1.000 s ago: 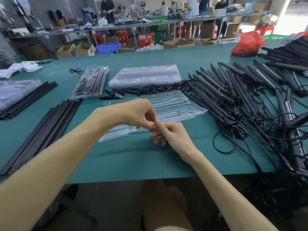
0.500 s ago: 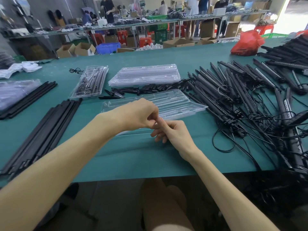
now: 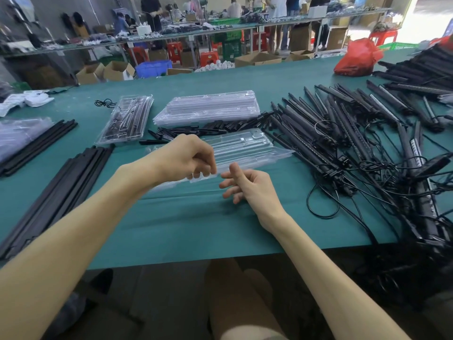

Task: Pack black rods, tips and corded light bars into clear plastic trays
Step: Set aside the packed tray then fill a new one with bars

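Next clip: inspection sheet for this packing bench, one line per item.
Surface: green table, bare strip near the person.
Job's things: empty clear tray; tray stack; packed tray; black rods left; tips; light bars right.
Clutter: red bag; white bundle.
Hands: left hand curled, holding nothing; right hand open; apart.
Cables: cords tangled among the light bars; coiled cable far left.
Surroundings: people at rear bench; cartons; stools.

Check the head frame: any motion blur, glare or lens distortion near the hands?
Head view: fingertips of the left hand motion-blurred, right hand sharp. Head view: nearest clear plastic tray low-contrast, faint glare. Head view: top-right daylight blown out; green table edge bowed by wide angle.
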{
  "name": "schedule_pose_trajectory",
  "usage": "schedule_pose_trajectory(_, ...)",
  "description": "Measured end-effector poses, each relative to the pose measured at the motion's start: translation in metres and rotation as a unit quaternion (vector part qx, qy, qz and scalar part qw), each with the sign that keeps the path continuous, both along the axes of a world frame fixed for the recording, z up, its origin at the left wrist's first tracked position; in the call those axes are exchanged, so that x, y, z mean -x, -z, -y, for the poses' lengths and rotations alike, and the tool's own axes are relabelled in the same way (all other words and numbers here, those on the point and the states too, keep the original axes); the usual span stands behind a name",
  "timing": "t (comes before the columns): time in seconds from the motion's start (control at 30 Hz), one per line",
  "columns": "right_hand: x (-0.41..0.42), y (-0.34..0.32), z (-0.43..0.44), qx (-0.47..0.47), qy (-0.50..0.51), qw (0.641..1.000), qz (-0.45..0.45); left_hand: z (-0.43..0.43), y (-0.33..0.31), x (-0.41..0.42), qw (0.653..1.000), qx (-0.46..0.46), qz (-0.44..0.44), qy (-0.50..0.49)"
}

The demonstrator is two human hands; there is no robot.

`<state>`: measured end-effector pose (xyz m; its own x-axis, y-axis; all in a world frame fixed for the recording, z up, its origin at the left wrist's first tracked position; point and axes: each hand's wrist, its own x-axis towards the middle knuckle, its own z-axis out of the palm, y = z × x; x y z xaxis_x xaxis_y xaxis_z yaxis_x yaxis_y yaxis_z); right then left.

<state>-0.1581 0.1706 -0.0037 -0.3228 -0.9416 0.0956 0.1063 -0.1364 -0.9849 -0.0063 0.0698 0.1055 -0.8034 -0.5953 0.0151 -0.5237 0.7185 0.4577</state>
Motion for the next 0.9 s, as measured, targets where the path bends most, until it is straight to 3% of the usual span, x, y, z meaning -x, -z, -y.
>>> schedule_pose_trajectory(0.4, 0.0, 0.004, 0.002, -0.001, 0.012, 1.0, -0.008, 0.013, 0.005, -0.001, 0.995, -0.092, -0.014, 0.021)
schedule_pose_trajectory(0.9, -0.001, 0.003, 0.0, 0.0, 0.01, 1.0, -0.023, 0.009, 0.007, -0.005, 0.995, -0.094, -0.012, 0.022)
